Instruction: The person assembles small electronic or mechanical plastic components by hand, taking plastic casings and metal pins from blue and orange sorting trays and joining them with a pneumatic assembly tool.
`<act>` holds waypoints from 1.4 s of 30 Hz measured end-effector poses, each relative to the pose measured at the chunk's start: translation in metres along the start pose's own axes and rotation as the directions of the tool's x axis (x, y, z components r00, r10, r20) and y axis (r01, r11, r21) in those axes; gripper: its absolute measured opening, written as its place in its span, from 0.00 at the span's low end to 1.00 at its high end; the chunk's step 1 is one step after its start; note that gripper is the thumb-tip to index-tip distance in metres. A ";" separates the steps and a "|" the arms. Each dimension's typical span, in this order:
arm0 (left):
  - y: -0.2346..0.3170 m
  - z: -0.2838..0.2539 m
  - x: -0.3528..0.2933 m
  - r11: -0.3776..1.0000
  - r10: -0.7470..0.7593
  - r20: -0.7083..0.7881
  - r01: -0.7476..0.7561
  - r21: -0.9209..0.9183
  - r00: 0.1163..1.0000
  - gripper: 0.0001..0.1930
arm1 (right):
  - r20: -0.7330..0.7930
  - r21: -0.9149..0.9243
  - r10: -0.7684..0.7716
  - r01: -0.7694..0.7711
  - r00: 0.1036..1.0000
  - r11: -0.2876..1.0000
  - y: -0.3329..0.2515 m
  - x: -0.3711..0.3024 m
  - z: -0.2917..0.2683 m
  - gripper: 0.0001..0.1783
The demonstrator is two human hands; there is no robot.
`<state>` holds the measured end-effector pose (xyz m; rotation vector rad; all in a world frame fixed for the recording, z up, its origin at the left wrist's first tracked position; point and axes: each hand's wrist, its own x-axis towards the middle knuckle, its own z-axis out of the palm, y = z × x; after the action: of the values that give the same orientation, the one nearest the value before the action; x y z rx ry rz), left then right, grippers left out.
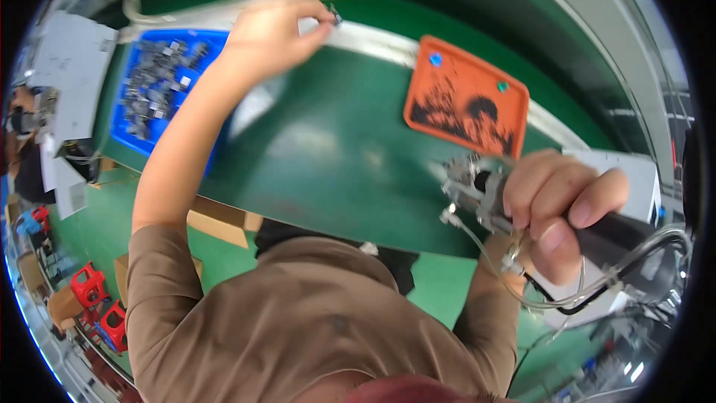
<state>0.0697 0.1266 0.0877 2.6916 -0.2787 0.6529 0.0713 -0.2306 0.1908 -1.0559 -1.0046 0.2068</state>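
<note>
Two hands are held well apart over a green table. At the upper middle of the frame, a small dark part is pinched between the thumb and fingertips of the left hand; its exact shape is lost to blur and small size. At the right of the frame, the fingers of the right hand are wrapped around a hand tool, whose metal nose is pointed toward the middle of the table.

The part is judged to be light and stiff, and is probably easily dropped, so it is best taken by opposite edges with the fingertips. More weight is expected in the tool; a firm hold around its dark handle is advised, with fingers kept off the metal nose. Some drag may be felt from the clear tube looped beneath it.

Farther out, many small grey pieces are heaped in a blue tray at the upper left; these are judged rigid and prone to snagging on one another. At the upper right, dark bits are scattered in an orange tray; they look tiny, so a light fingertip pick seems called for.
</note>
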 end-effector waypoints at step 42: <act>0.117 0.106 -0.074 0.583 0.045 -0.052 -0.069 -0.810 0.998 0.12 | -0.266 -0.074 -0.153 0.138 0.952 0.988 -0.002 -0.020 0.010 0.12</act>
<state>0.0165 -0.0137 -0.0007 1.7698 -0.5154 0.4161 0.0521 -0.2368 0.1815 -1.0227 -0.8384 -0.0857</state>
